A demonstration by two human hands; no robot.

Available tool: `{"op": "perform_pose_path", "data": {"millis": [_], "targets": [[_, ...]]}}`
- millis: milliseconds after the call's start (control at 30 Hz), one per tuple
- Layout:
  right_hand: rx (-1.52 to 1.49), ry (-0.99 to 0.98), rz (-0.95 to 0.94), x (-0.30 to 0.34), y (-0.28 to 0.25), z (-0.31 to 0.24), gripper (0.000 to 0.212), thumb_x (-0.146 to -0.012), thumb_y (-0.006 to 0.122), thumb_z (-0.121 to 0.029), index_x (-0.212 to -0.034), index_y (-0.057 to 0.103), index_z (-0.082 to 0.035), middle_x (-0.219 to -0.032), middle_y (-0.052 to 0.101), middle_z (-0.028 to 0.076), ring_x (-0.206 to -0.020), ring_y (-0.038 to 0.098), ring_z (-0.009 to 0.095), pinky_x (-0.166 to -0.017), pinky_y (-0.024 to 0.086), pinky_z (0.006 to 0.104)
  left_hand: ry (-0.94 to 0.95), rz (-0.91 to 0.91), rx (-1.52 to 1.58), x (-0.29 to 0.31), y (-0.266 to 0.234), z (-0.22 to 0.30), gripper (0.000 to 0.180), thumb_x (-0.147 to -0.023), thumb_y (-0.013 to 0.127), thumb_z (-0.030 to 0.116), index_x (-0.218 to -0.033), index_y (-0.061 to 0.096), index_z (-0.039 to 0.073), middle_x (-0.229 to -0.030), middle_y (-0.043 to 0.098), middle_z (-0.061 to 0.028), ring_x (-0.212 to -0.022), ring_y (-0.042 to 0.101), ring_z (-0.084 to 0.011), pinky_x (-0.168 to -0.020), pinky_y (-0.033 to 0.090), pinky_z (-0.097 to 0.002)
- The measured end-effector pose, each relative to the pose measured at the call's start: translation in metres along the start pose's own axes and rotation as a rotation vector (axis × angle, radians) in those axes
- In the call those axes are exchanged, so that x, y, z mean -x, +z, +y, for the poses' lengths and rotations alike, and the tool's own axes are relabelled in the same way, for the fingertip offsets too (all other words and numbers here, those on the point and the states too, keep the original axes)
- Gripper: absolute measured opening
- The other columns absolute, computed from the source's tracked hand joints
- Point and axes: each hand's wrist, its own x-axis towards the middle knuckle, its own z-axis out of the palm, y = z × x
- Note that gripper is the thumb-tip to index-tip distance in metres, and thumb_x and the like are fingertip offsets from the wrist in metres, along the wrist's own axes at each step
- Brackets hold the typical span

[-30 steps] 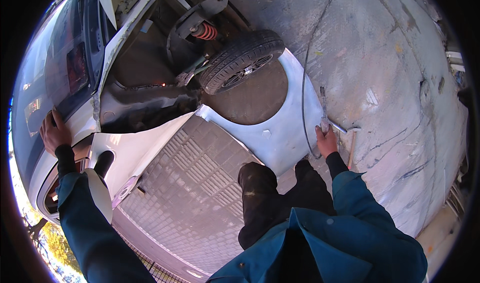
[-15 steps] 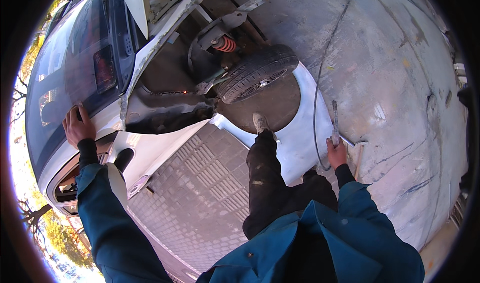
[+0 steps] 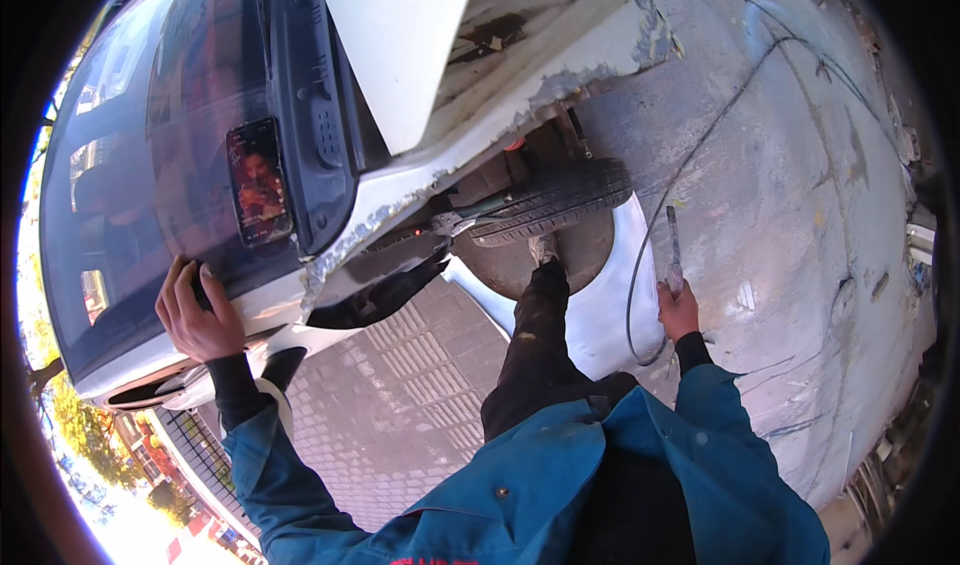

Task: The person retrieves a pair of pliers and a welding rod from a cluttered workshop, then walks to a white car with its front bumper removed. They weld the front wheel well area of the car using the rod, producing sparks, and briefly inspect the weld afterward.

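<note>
My left hand (image 3: pixel 197 310) lies flat on the lower corner of the windscreen (image 3: pixel 140 165) of a white car, fingers spread, holding nothing. My right hand (image 3: pixel 680 310) is shut on a slim grey hand tool (image 3: pixel 673 245) that points up, with a thin dark hose (image 3: pixel 632 305) looping down from it. My leg in dark trousers stretches forward and my shoe (image 3: pixel 543 248) rests against the front tyre (image 3: pixel 560 200) in the open wheel arch. A loose white wing panel (image 3: pixel 610 300) lies on the ground beside the tyre, just left of my right hand.
The white bonnet (image 3: pixel 400 35) stands raised above the engine bay. A phone (image 3: pixel 258 182) with a lit screen lies behind the windscreen. Grey block paving (image 3: pixel 400 405) is under me; stained concrete (image 3: pixel 800 215) spreads to the right, with clutter at the far right rim.
My leg has stretched out until the shoe reaches the tyre. My view has leaned in over the car. Both hands keep their places, right still on the tool.
</note>
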Motion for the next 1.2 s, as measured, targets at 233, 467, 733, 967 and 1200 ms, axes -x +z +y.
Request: {"op": "perform_pose_path", "data": {"millis": [233,467,733,967,1200], "targets": [[-0.049,-0.047,-0.082,-0.035,0.013,-0.116,0.031,-0.099,0.073,-0.029,-0.106,0.058,-0.002,-0.074,0.064,0.007,-0.056,0.062,0.016,-0.051,0.05,0.0352,-0.03,-0.034,0.045,-0.005,-0.011,0.005,0.021,-0.096,0.07,0.014,-0.114,0.074,0.002,-0.13,0.072,-0.0136,-0.117,0.066,-0.034,-0.103,0.051,-0.0441],[-0.296,-0.135,-0.078,-0.072,0.005,-0.221,0.026,-0.102,0.07,-0.029,-0.103,0.06,-0.005,-0.071,0.059,0.003,-0.054,0.058,0.013,-0.053,0.052,0.0329,-0.179,-0.043,0.577,0.056,-0.041,0.116,0.025,-0.089,0.068,0.004,-0.113,0.072,-0.004,-0.111,0.071,-0.0209,-0.104,0.068,-0.036,-0.093,0.054,-0.0436],[-0.435,0.16,-0.168,-0.094,0.025,-0.227,0.023,-0.104,0.067,-0.026,-0.092,0.056,-0.009,-0.071,0.057,0.001,-0.053,0.056,0.012,-0.052,0.053,0.0336,-0.965,-0.817,1.311,0.181,0.082,0.315,0.027,-0.1,0.069,0.021,-0.113,0.071,-0.003,-0.102,0.077,-0.0159,-0.089,0.075,-0.021,-0.078,0.058,-0.0344],[-0.147,0.082,-0.527,-0.12,0.033,-0.203,0.017,-0.102,0.069,-0.02,-0.103,0.057,-0.008,-0.072,0.056,0.002,-0.056,0.056,0.015,-0.051,0.051,0.0353,-1.963,-0.78,1.456,0.222,0.21,0.433,0.046,-0.097,0.074,0.042,-0.092,0.069,-0.004,-0.067,0.064,-0.0082,-0.05,0.058,-0.017,-0.045,0.044,-0.0341],[-0.118,0.207,-0.603,-0.173,-0.015,-0.185,0.018,-0.103,0.069,-0.023,-0.099,0.06,-0.009,-0.073,0.055,0.002,-0.057,0.055,0.015,-0.053,0.051,0.0361,-1.759,-0.288,1.24,0.213,0.297,0.483,0.036,-0.095,0.074,0.029,-0.093,0.065,-0.005,-0.071,0.065,-0.0121,-0.055,0.065,-0.0259,-0.048,0.051,-0.0411]]}}
